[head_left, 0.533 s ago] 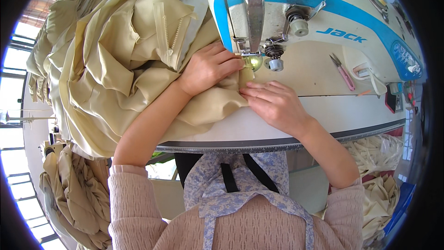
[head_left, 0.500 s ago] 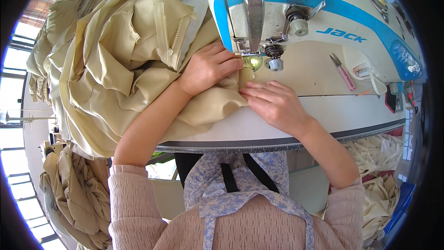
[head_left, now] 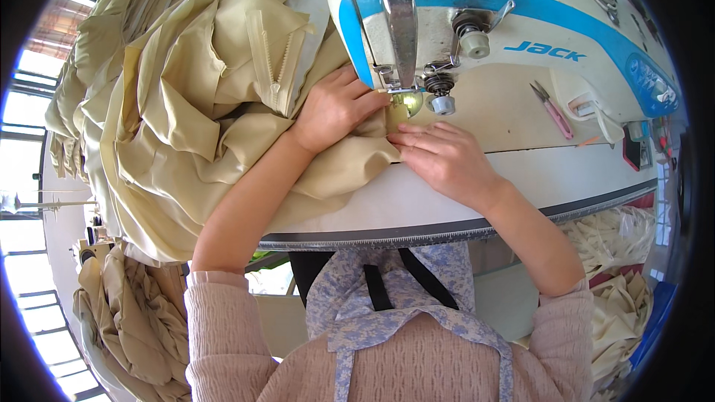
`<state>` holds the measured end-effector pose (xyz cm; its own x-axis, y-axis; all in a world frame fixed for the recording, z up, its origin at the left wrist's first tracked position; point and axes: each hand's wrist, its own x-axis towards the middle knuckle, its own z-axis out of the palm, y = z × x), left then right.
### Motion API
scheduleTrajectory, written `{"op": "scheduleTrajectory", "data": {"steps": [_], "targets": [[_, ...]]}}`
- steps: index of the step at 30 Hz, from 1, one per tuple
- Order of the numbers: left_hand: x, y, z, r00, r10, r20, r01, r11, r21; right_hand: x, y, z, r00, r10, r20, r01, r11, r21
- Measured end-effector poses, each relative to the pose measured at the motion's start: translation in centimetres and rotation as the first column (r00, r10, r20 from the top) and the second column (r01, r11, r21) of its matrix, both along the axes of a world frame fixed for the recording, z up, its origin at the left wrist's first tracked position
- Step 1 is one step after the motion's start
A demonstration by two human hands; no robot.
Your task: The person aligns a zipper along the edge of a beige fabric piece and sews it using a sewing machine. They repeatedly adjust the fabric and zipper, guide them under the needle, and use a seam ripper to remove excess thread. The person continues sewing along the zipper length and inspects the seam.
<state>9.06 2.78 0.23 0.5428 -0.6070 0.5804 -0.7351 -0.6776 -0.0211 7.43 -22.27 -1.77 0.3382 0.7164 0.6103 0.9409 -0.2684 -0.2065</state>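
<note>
My left hand [head_left: 331, 108] rests on the beige fabric [head_left: 179, 141] just left of the presser foot [head_left: 396, 100] of a white-and-blue sewing machine [head_left: 521, 30], its fingers bent and pressing the cloth. My right hand [head_left: 450, 164] grips the fabric's edge in front of the foot, fingers held together and slightly curled; the fingertips are partly hidden. A small light glows beside the needle area. The fabric lies bunched over the left half of the table, with an open zipper [head_left: 275, 67] on top.
Pink-handled snips [head_left: 558, 119] and a red-and-black item [head_left: 633, 155] lie at the right. A ruler strip [head_left: 372, 242] runs along the table edge [head_left: 372, 212]. More fabric [head_left: 130, 320] hangs at lower left; wrapped cloth [head_left: 603, 246] is at lower right. Windows [head_left: 30, 253] line the left.
The whole view has shifted slightly with my head, the machine now a little further left and the table edge lower. My hands hold nearly the same positions at the presser foot.
</note>
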Motion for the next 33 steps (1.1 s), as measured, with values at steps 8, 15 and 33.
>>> {"op": "scheduleTrajectory", "data": {"steps": [8, 15, 33], "targets": [[-0.2, 0.0, -0.3, 0.999, 0.037, 0.022, -0.036, 0.999, -0.005, -0.2, 0.0, -0.5, 1.0, -0.007, -0.029, 0.007, 1.0, -0.004], [-0.6, -0.2, -0.3, 1.0, 0.008, 0.025, -0.007, 0.999, -0.043, -0.7, 0.0, 0.0, 1.0, -0.006, -0.003, 0.006, 1.0, -0.025], [-6.2, 11.4, 3.7, 0.704, 0.561, -0.436, -0.627, 0.779, -0.011, -12.5, 0.6, 1.0, 0.961, 0.215, -0.172, -0.22, 0.975, -0.013]]}}
